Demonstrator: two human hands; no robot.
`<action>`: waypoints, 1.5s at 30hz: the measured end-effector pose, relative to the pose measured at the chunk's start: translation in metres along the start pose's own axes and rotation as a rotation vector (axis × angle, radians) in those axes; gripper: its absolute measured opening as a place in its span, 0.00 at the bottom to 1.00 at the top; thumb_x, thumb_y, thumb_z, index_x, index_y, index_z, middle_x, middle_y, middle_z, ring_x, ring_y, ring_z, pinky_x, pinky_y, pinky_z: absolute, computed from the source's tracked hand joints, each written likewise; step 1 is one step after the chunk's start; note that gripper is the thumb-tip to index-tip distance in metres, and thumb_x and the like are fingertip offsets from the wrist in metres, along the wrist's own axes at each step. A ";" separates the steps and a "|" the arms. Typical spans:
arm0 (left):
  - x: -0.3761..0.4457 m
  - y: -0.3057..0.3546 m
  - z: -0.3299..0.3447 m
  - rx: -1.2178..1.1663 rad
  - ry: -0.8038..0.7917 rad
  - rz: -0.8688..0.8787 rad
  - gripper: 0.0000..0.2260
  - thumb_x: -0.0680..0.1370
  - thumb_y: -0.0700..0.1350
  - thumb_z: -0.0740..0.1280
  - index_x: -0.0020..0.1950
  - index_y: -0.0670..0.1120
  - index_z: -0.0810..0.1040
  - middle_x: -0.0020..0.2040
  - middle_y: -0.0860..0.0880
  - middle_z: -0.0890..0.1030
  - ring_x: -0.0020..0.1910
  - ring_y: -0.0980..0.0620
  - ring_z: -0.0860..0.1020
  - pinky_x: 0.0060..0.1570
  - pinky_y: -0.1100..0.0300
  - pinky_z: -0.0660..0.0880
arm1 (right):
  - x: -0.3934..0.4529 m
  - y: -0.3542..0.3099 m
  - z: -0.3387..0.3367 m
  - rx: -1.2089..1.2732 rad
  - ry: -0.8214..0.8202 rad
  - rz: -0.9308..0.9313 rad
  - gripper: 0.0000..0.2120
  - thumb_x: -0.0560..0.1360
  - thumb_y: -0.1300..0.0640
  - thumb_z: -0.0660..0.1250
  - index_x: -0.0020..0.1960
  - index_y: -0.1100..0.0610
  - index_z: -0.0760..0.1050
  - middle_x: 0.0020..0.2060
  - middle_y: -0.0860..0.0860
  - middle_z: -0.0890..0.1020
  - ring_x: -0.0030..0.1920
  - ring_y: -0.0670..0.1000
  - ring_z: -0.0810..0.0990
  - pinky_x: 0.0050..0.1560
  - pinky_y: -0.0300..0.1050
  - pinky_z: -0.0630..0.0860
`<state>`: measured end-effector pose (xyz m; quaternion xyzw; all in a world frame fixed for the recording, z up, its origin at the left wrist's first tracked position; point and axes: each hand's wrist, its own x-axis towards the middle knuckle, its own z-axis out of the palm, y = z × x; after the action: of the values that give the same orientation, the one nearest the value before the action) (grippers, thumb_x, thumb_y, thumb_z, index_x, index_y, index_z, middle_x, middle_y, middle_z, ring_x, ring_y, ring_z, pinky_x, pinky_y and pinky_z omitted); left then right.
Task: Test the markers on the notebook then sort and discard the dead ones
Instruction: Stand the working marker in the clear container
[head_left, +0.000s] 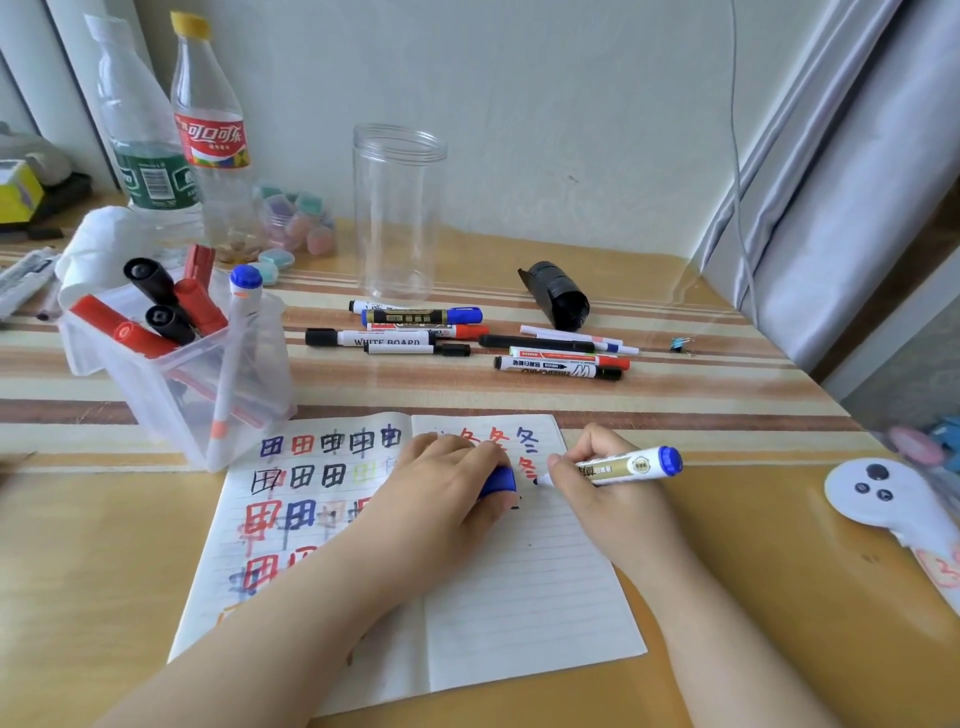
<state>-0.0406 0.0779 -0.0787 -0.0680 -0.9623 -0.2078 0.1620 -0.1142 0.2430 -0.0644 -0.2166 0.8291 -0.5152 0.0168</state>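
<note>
Now my right hand grips an uncapped marker, tip on the right page of the open notebook lying on the table. My left hand rests on the notebook, fingers curled around the blue cap.

A wooden table with a striped runner across its far half carries an open notebook at the near edge; a clear tub of markers at left; loose markers mid-table; a clear jar; two plastic bottles; a black roll.
</note>
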 end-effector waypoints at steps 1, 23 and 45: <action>0.000 0.000 0.000 -0.005 -0.001 0.000 0.21 0.73 0.57 0.49 0.52 0.47 0.74 0.45 0.51 0.79 0.48 0.50 0.73 0.54 0.60 0.63 | 0.000 0.000 0.000 -0.003 -0.009 0.008 0.16 0.72 0.62 0.67 0.31 0.57 0.63 0.20 0.43 0.66 0.22 0.43 0.63 0.23 0.31 0.58; -0.001 0.000 0.000 -0.002 0.014 -0.002 0.19 0.74 0.56 0.51 0.50 0.46 0.75 0.42 0.51 0.80 0.45 0.50 0.73 0.52 0.58 0.65 | -0.003 -0.003 -0.001 -0.033 -0.022 0.009 0.16 0.72 0.63 0.67 0.31 0.58 0.64 0.20 0.44 0.66 0.22 0.43 0.63 0.23 0.32 0.58; -0.001 0.000 0.000 -0.052 -0.007 -0.008 0.22 0.73 0.58 0.49 0.54 0.47 0.74 0.47 0.50 0.79 0.51 0.50 0.72 0.54 0.62 0.59 | -0.006 -0.005 -0.006 0.011 -0.003 0.063 0.17 0.71 0.69 0.64 0.30 0.59 0.60 0.18 0.44 0.65 0.20 0.43 0.62 0.21 0.31 0.57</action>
<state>-0.0395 0.0776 -0.0795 -0.0691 -0.9573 -0.2330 0.1562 -0.1087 0.2484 -0.0582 -0.1909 0.8327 -0.5186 0.0355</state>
